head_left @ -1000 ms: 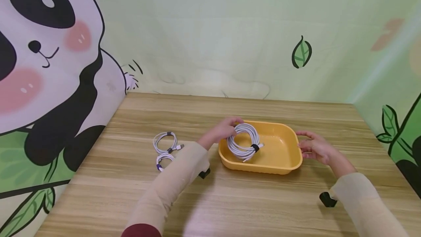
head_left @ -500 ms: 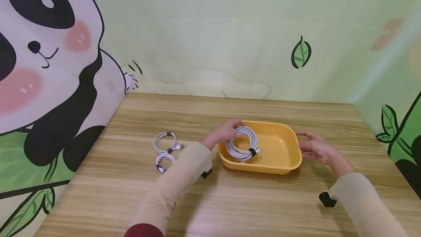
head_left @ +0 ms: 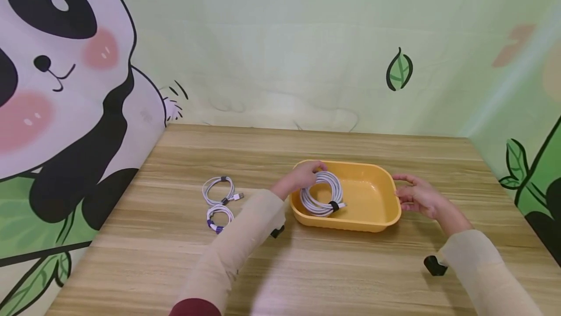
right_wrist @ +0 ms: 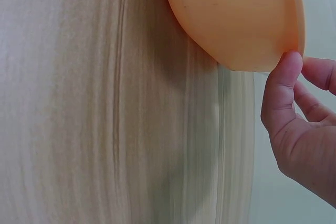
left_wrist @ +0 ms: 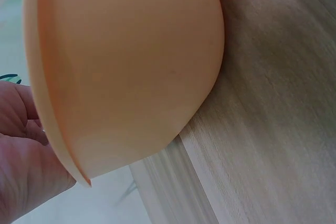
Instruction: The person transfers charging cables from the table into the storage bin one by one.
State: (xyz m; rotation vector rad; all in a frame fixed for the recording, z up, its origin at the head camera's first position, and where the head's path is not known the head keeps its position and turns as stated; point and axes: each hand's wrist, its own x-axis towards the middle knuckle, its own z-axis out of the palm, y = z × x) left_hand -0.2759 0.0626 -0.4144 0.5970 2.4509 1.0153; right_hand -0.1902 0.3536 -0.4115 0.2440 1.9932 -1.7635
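A thick white coiled cable [head_left: 335, 187] with a black strap lies in the left part of the yellow plastic tray [head_left: 372, 199]. My left hand [head_left: 303, 176] reaches over the tray's left rim and holds the coil at its upper left; in the left wrist view the tray wall [left_wrist: 136, 66] hides its fingertips. At the other end, my right hand [head_left: 418, 198] touches the tray's right rim from outside with loosely bent fingers. The right wrist view has the thumb [right_wrist: 283, 72] against the wall just at the rim.
Left of the tray, two thinner white cables, one with a dark tie [head_left: 219, 189] and one with a purple tie [head_left: 220, 218], lie coiled on the wooden table [head_left: 144, 262]. A panda-printed backdrop [head_left: 245, 53] stands behind the table.
The coil has come down lower into the tray and slightly left, with my left hand following down a little. My right hand stays at the rim.
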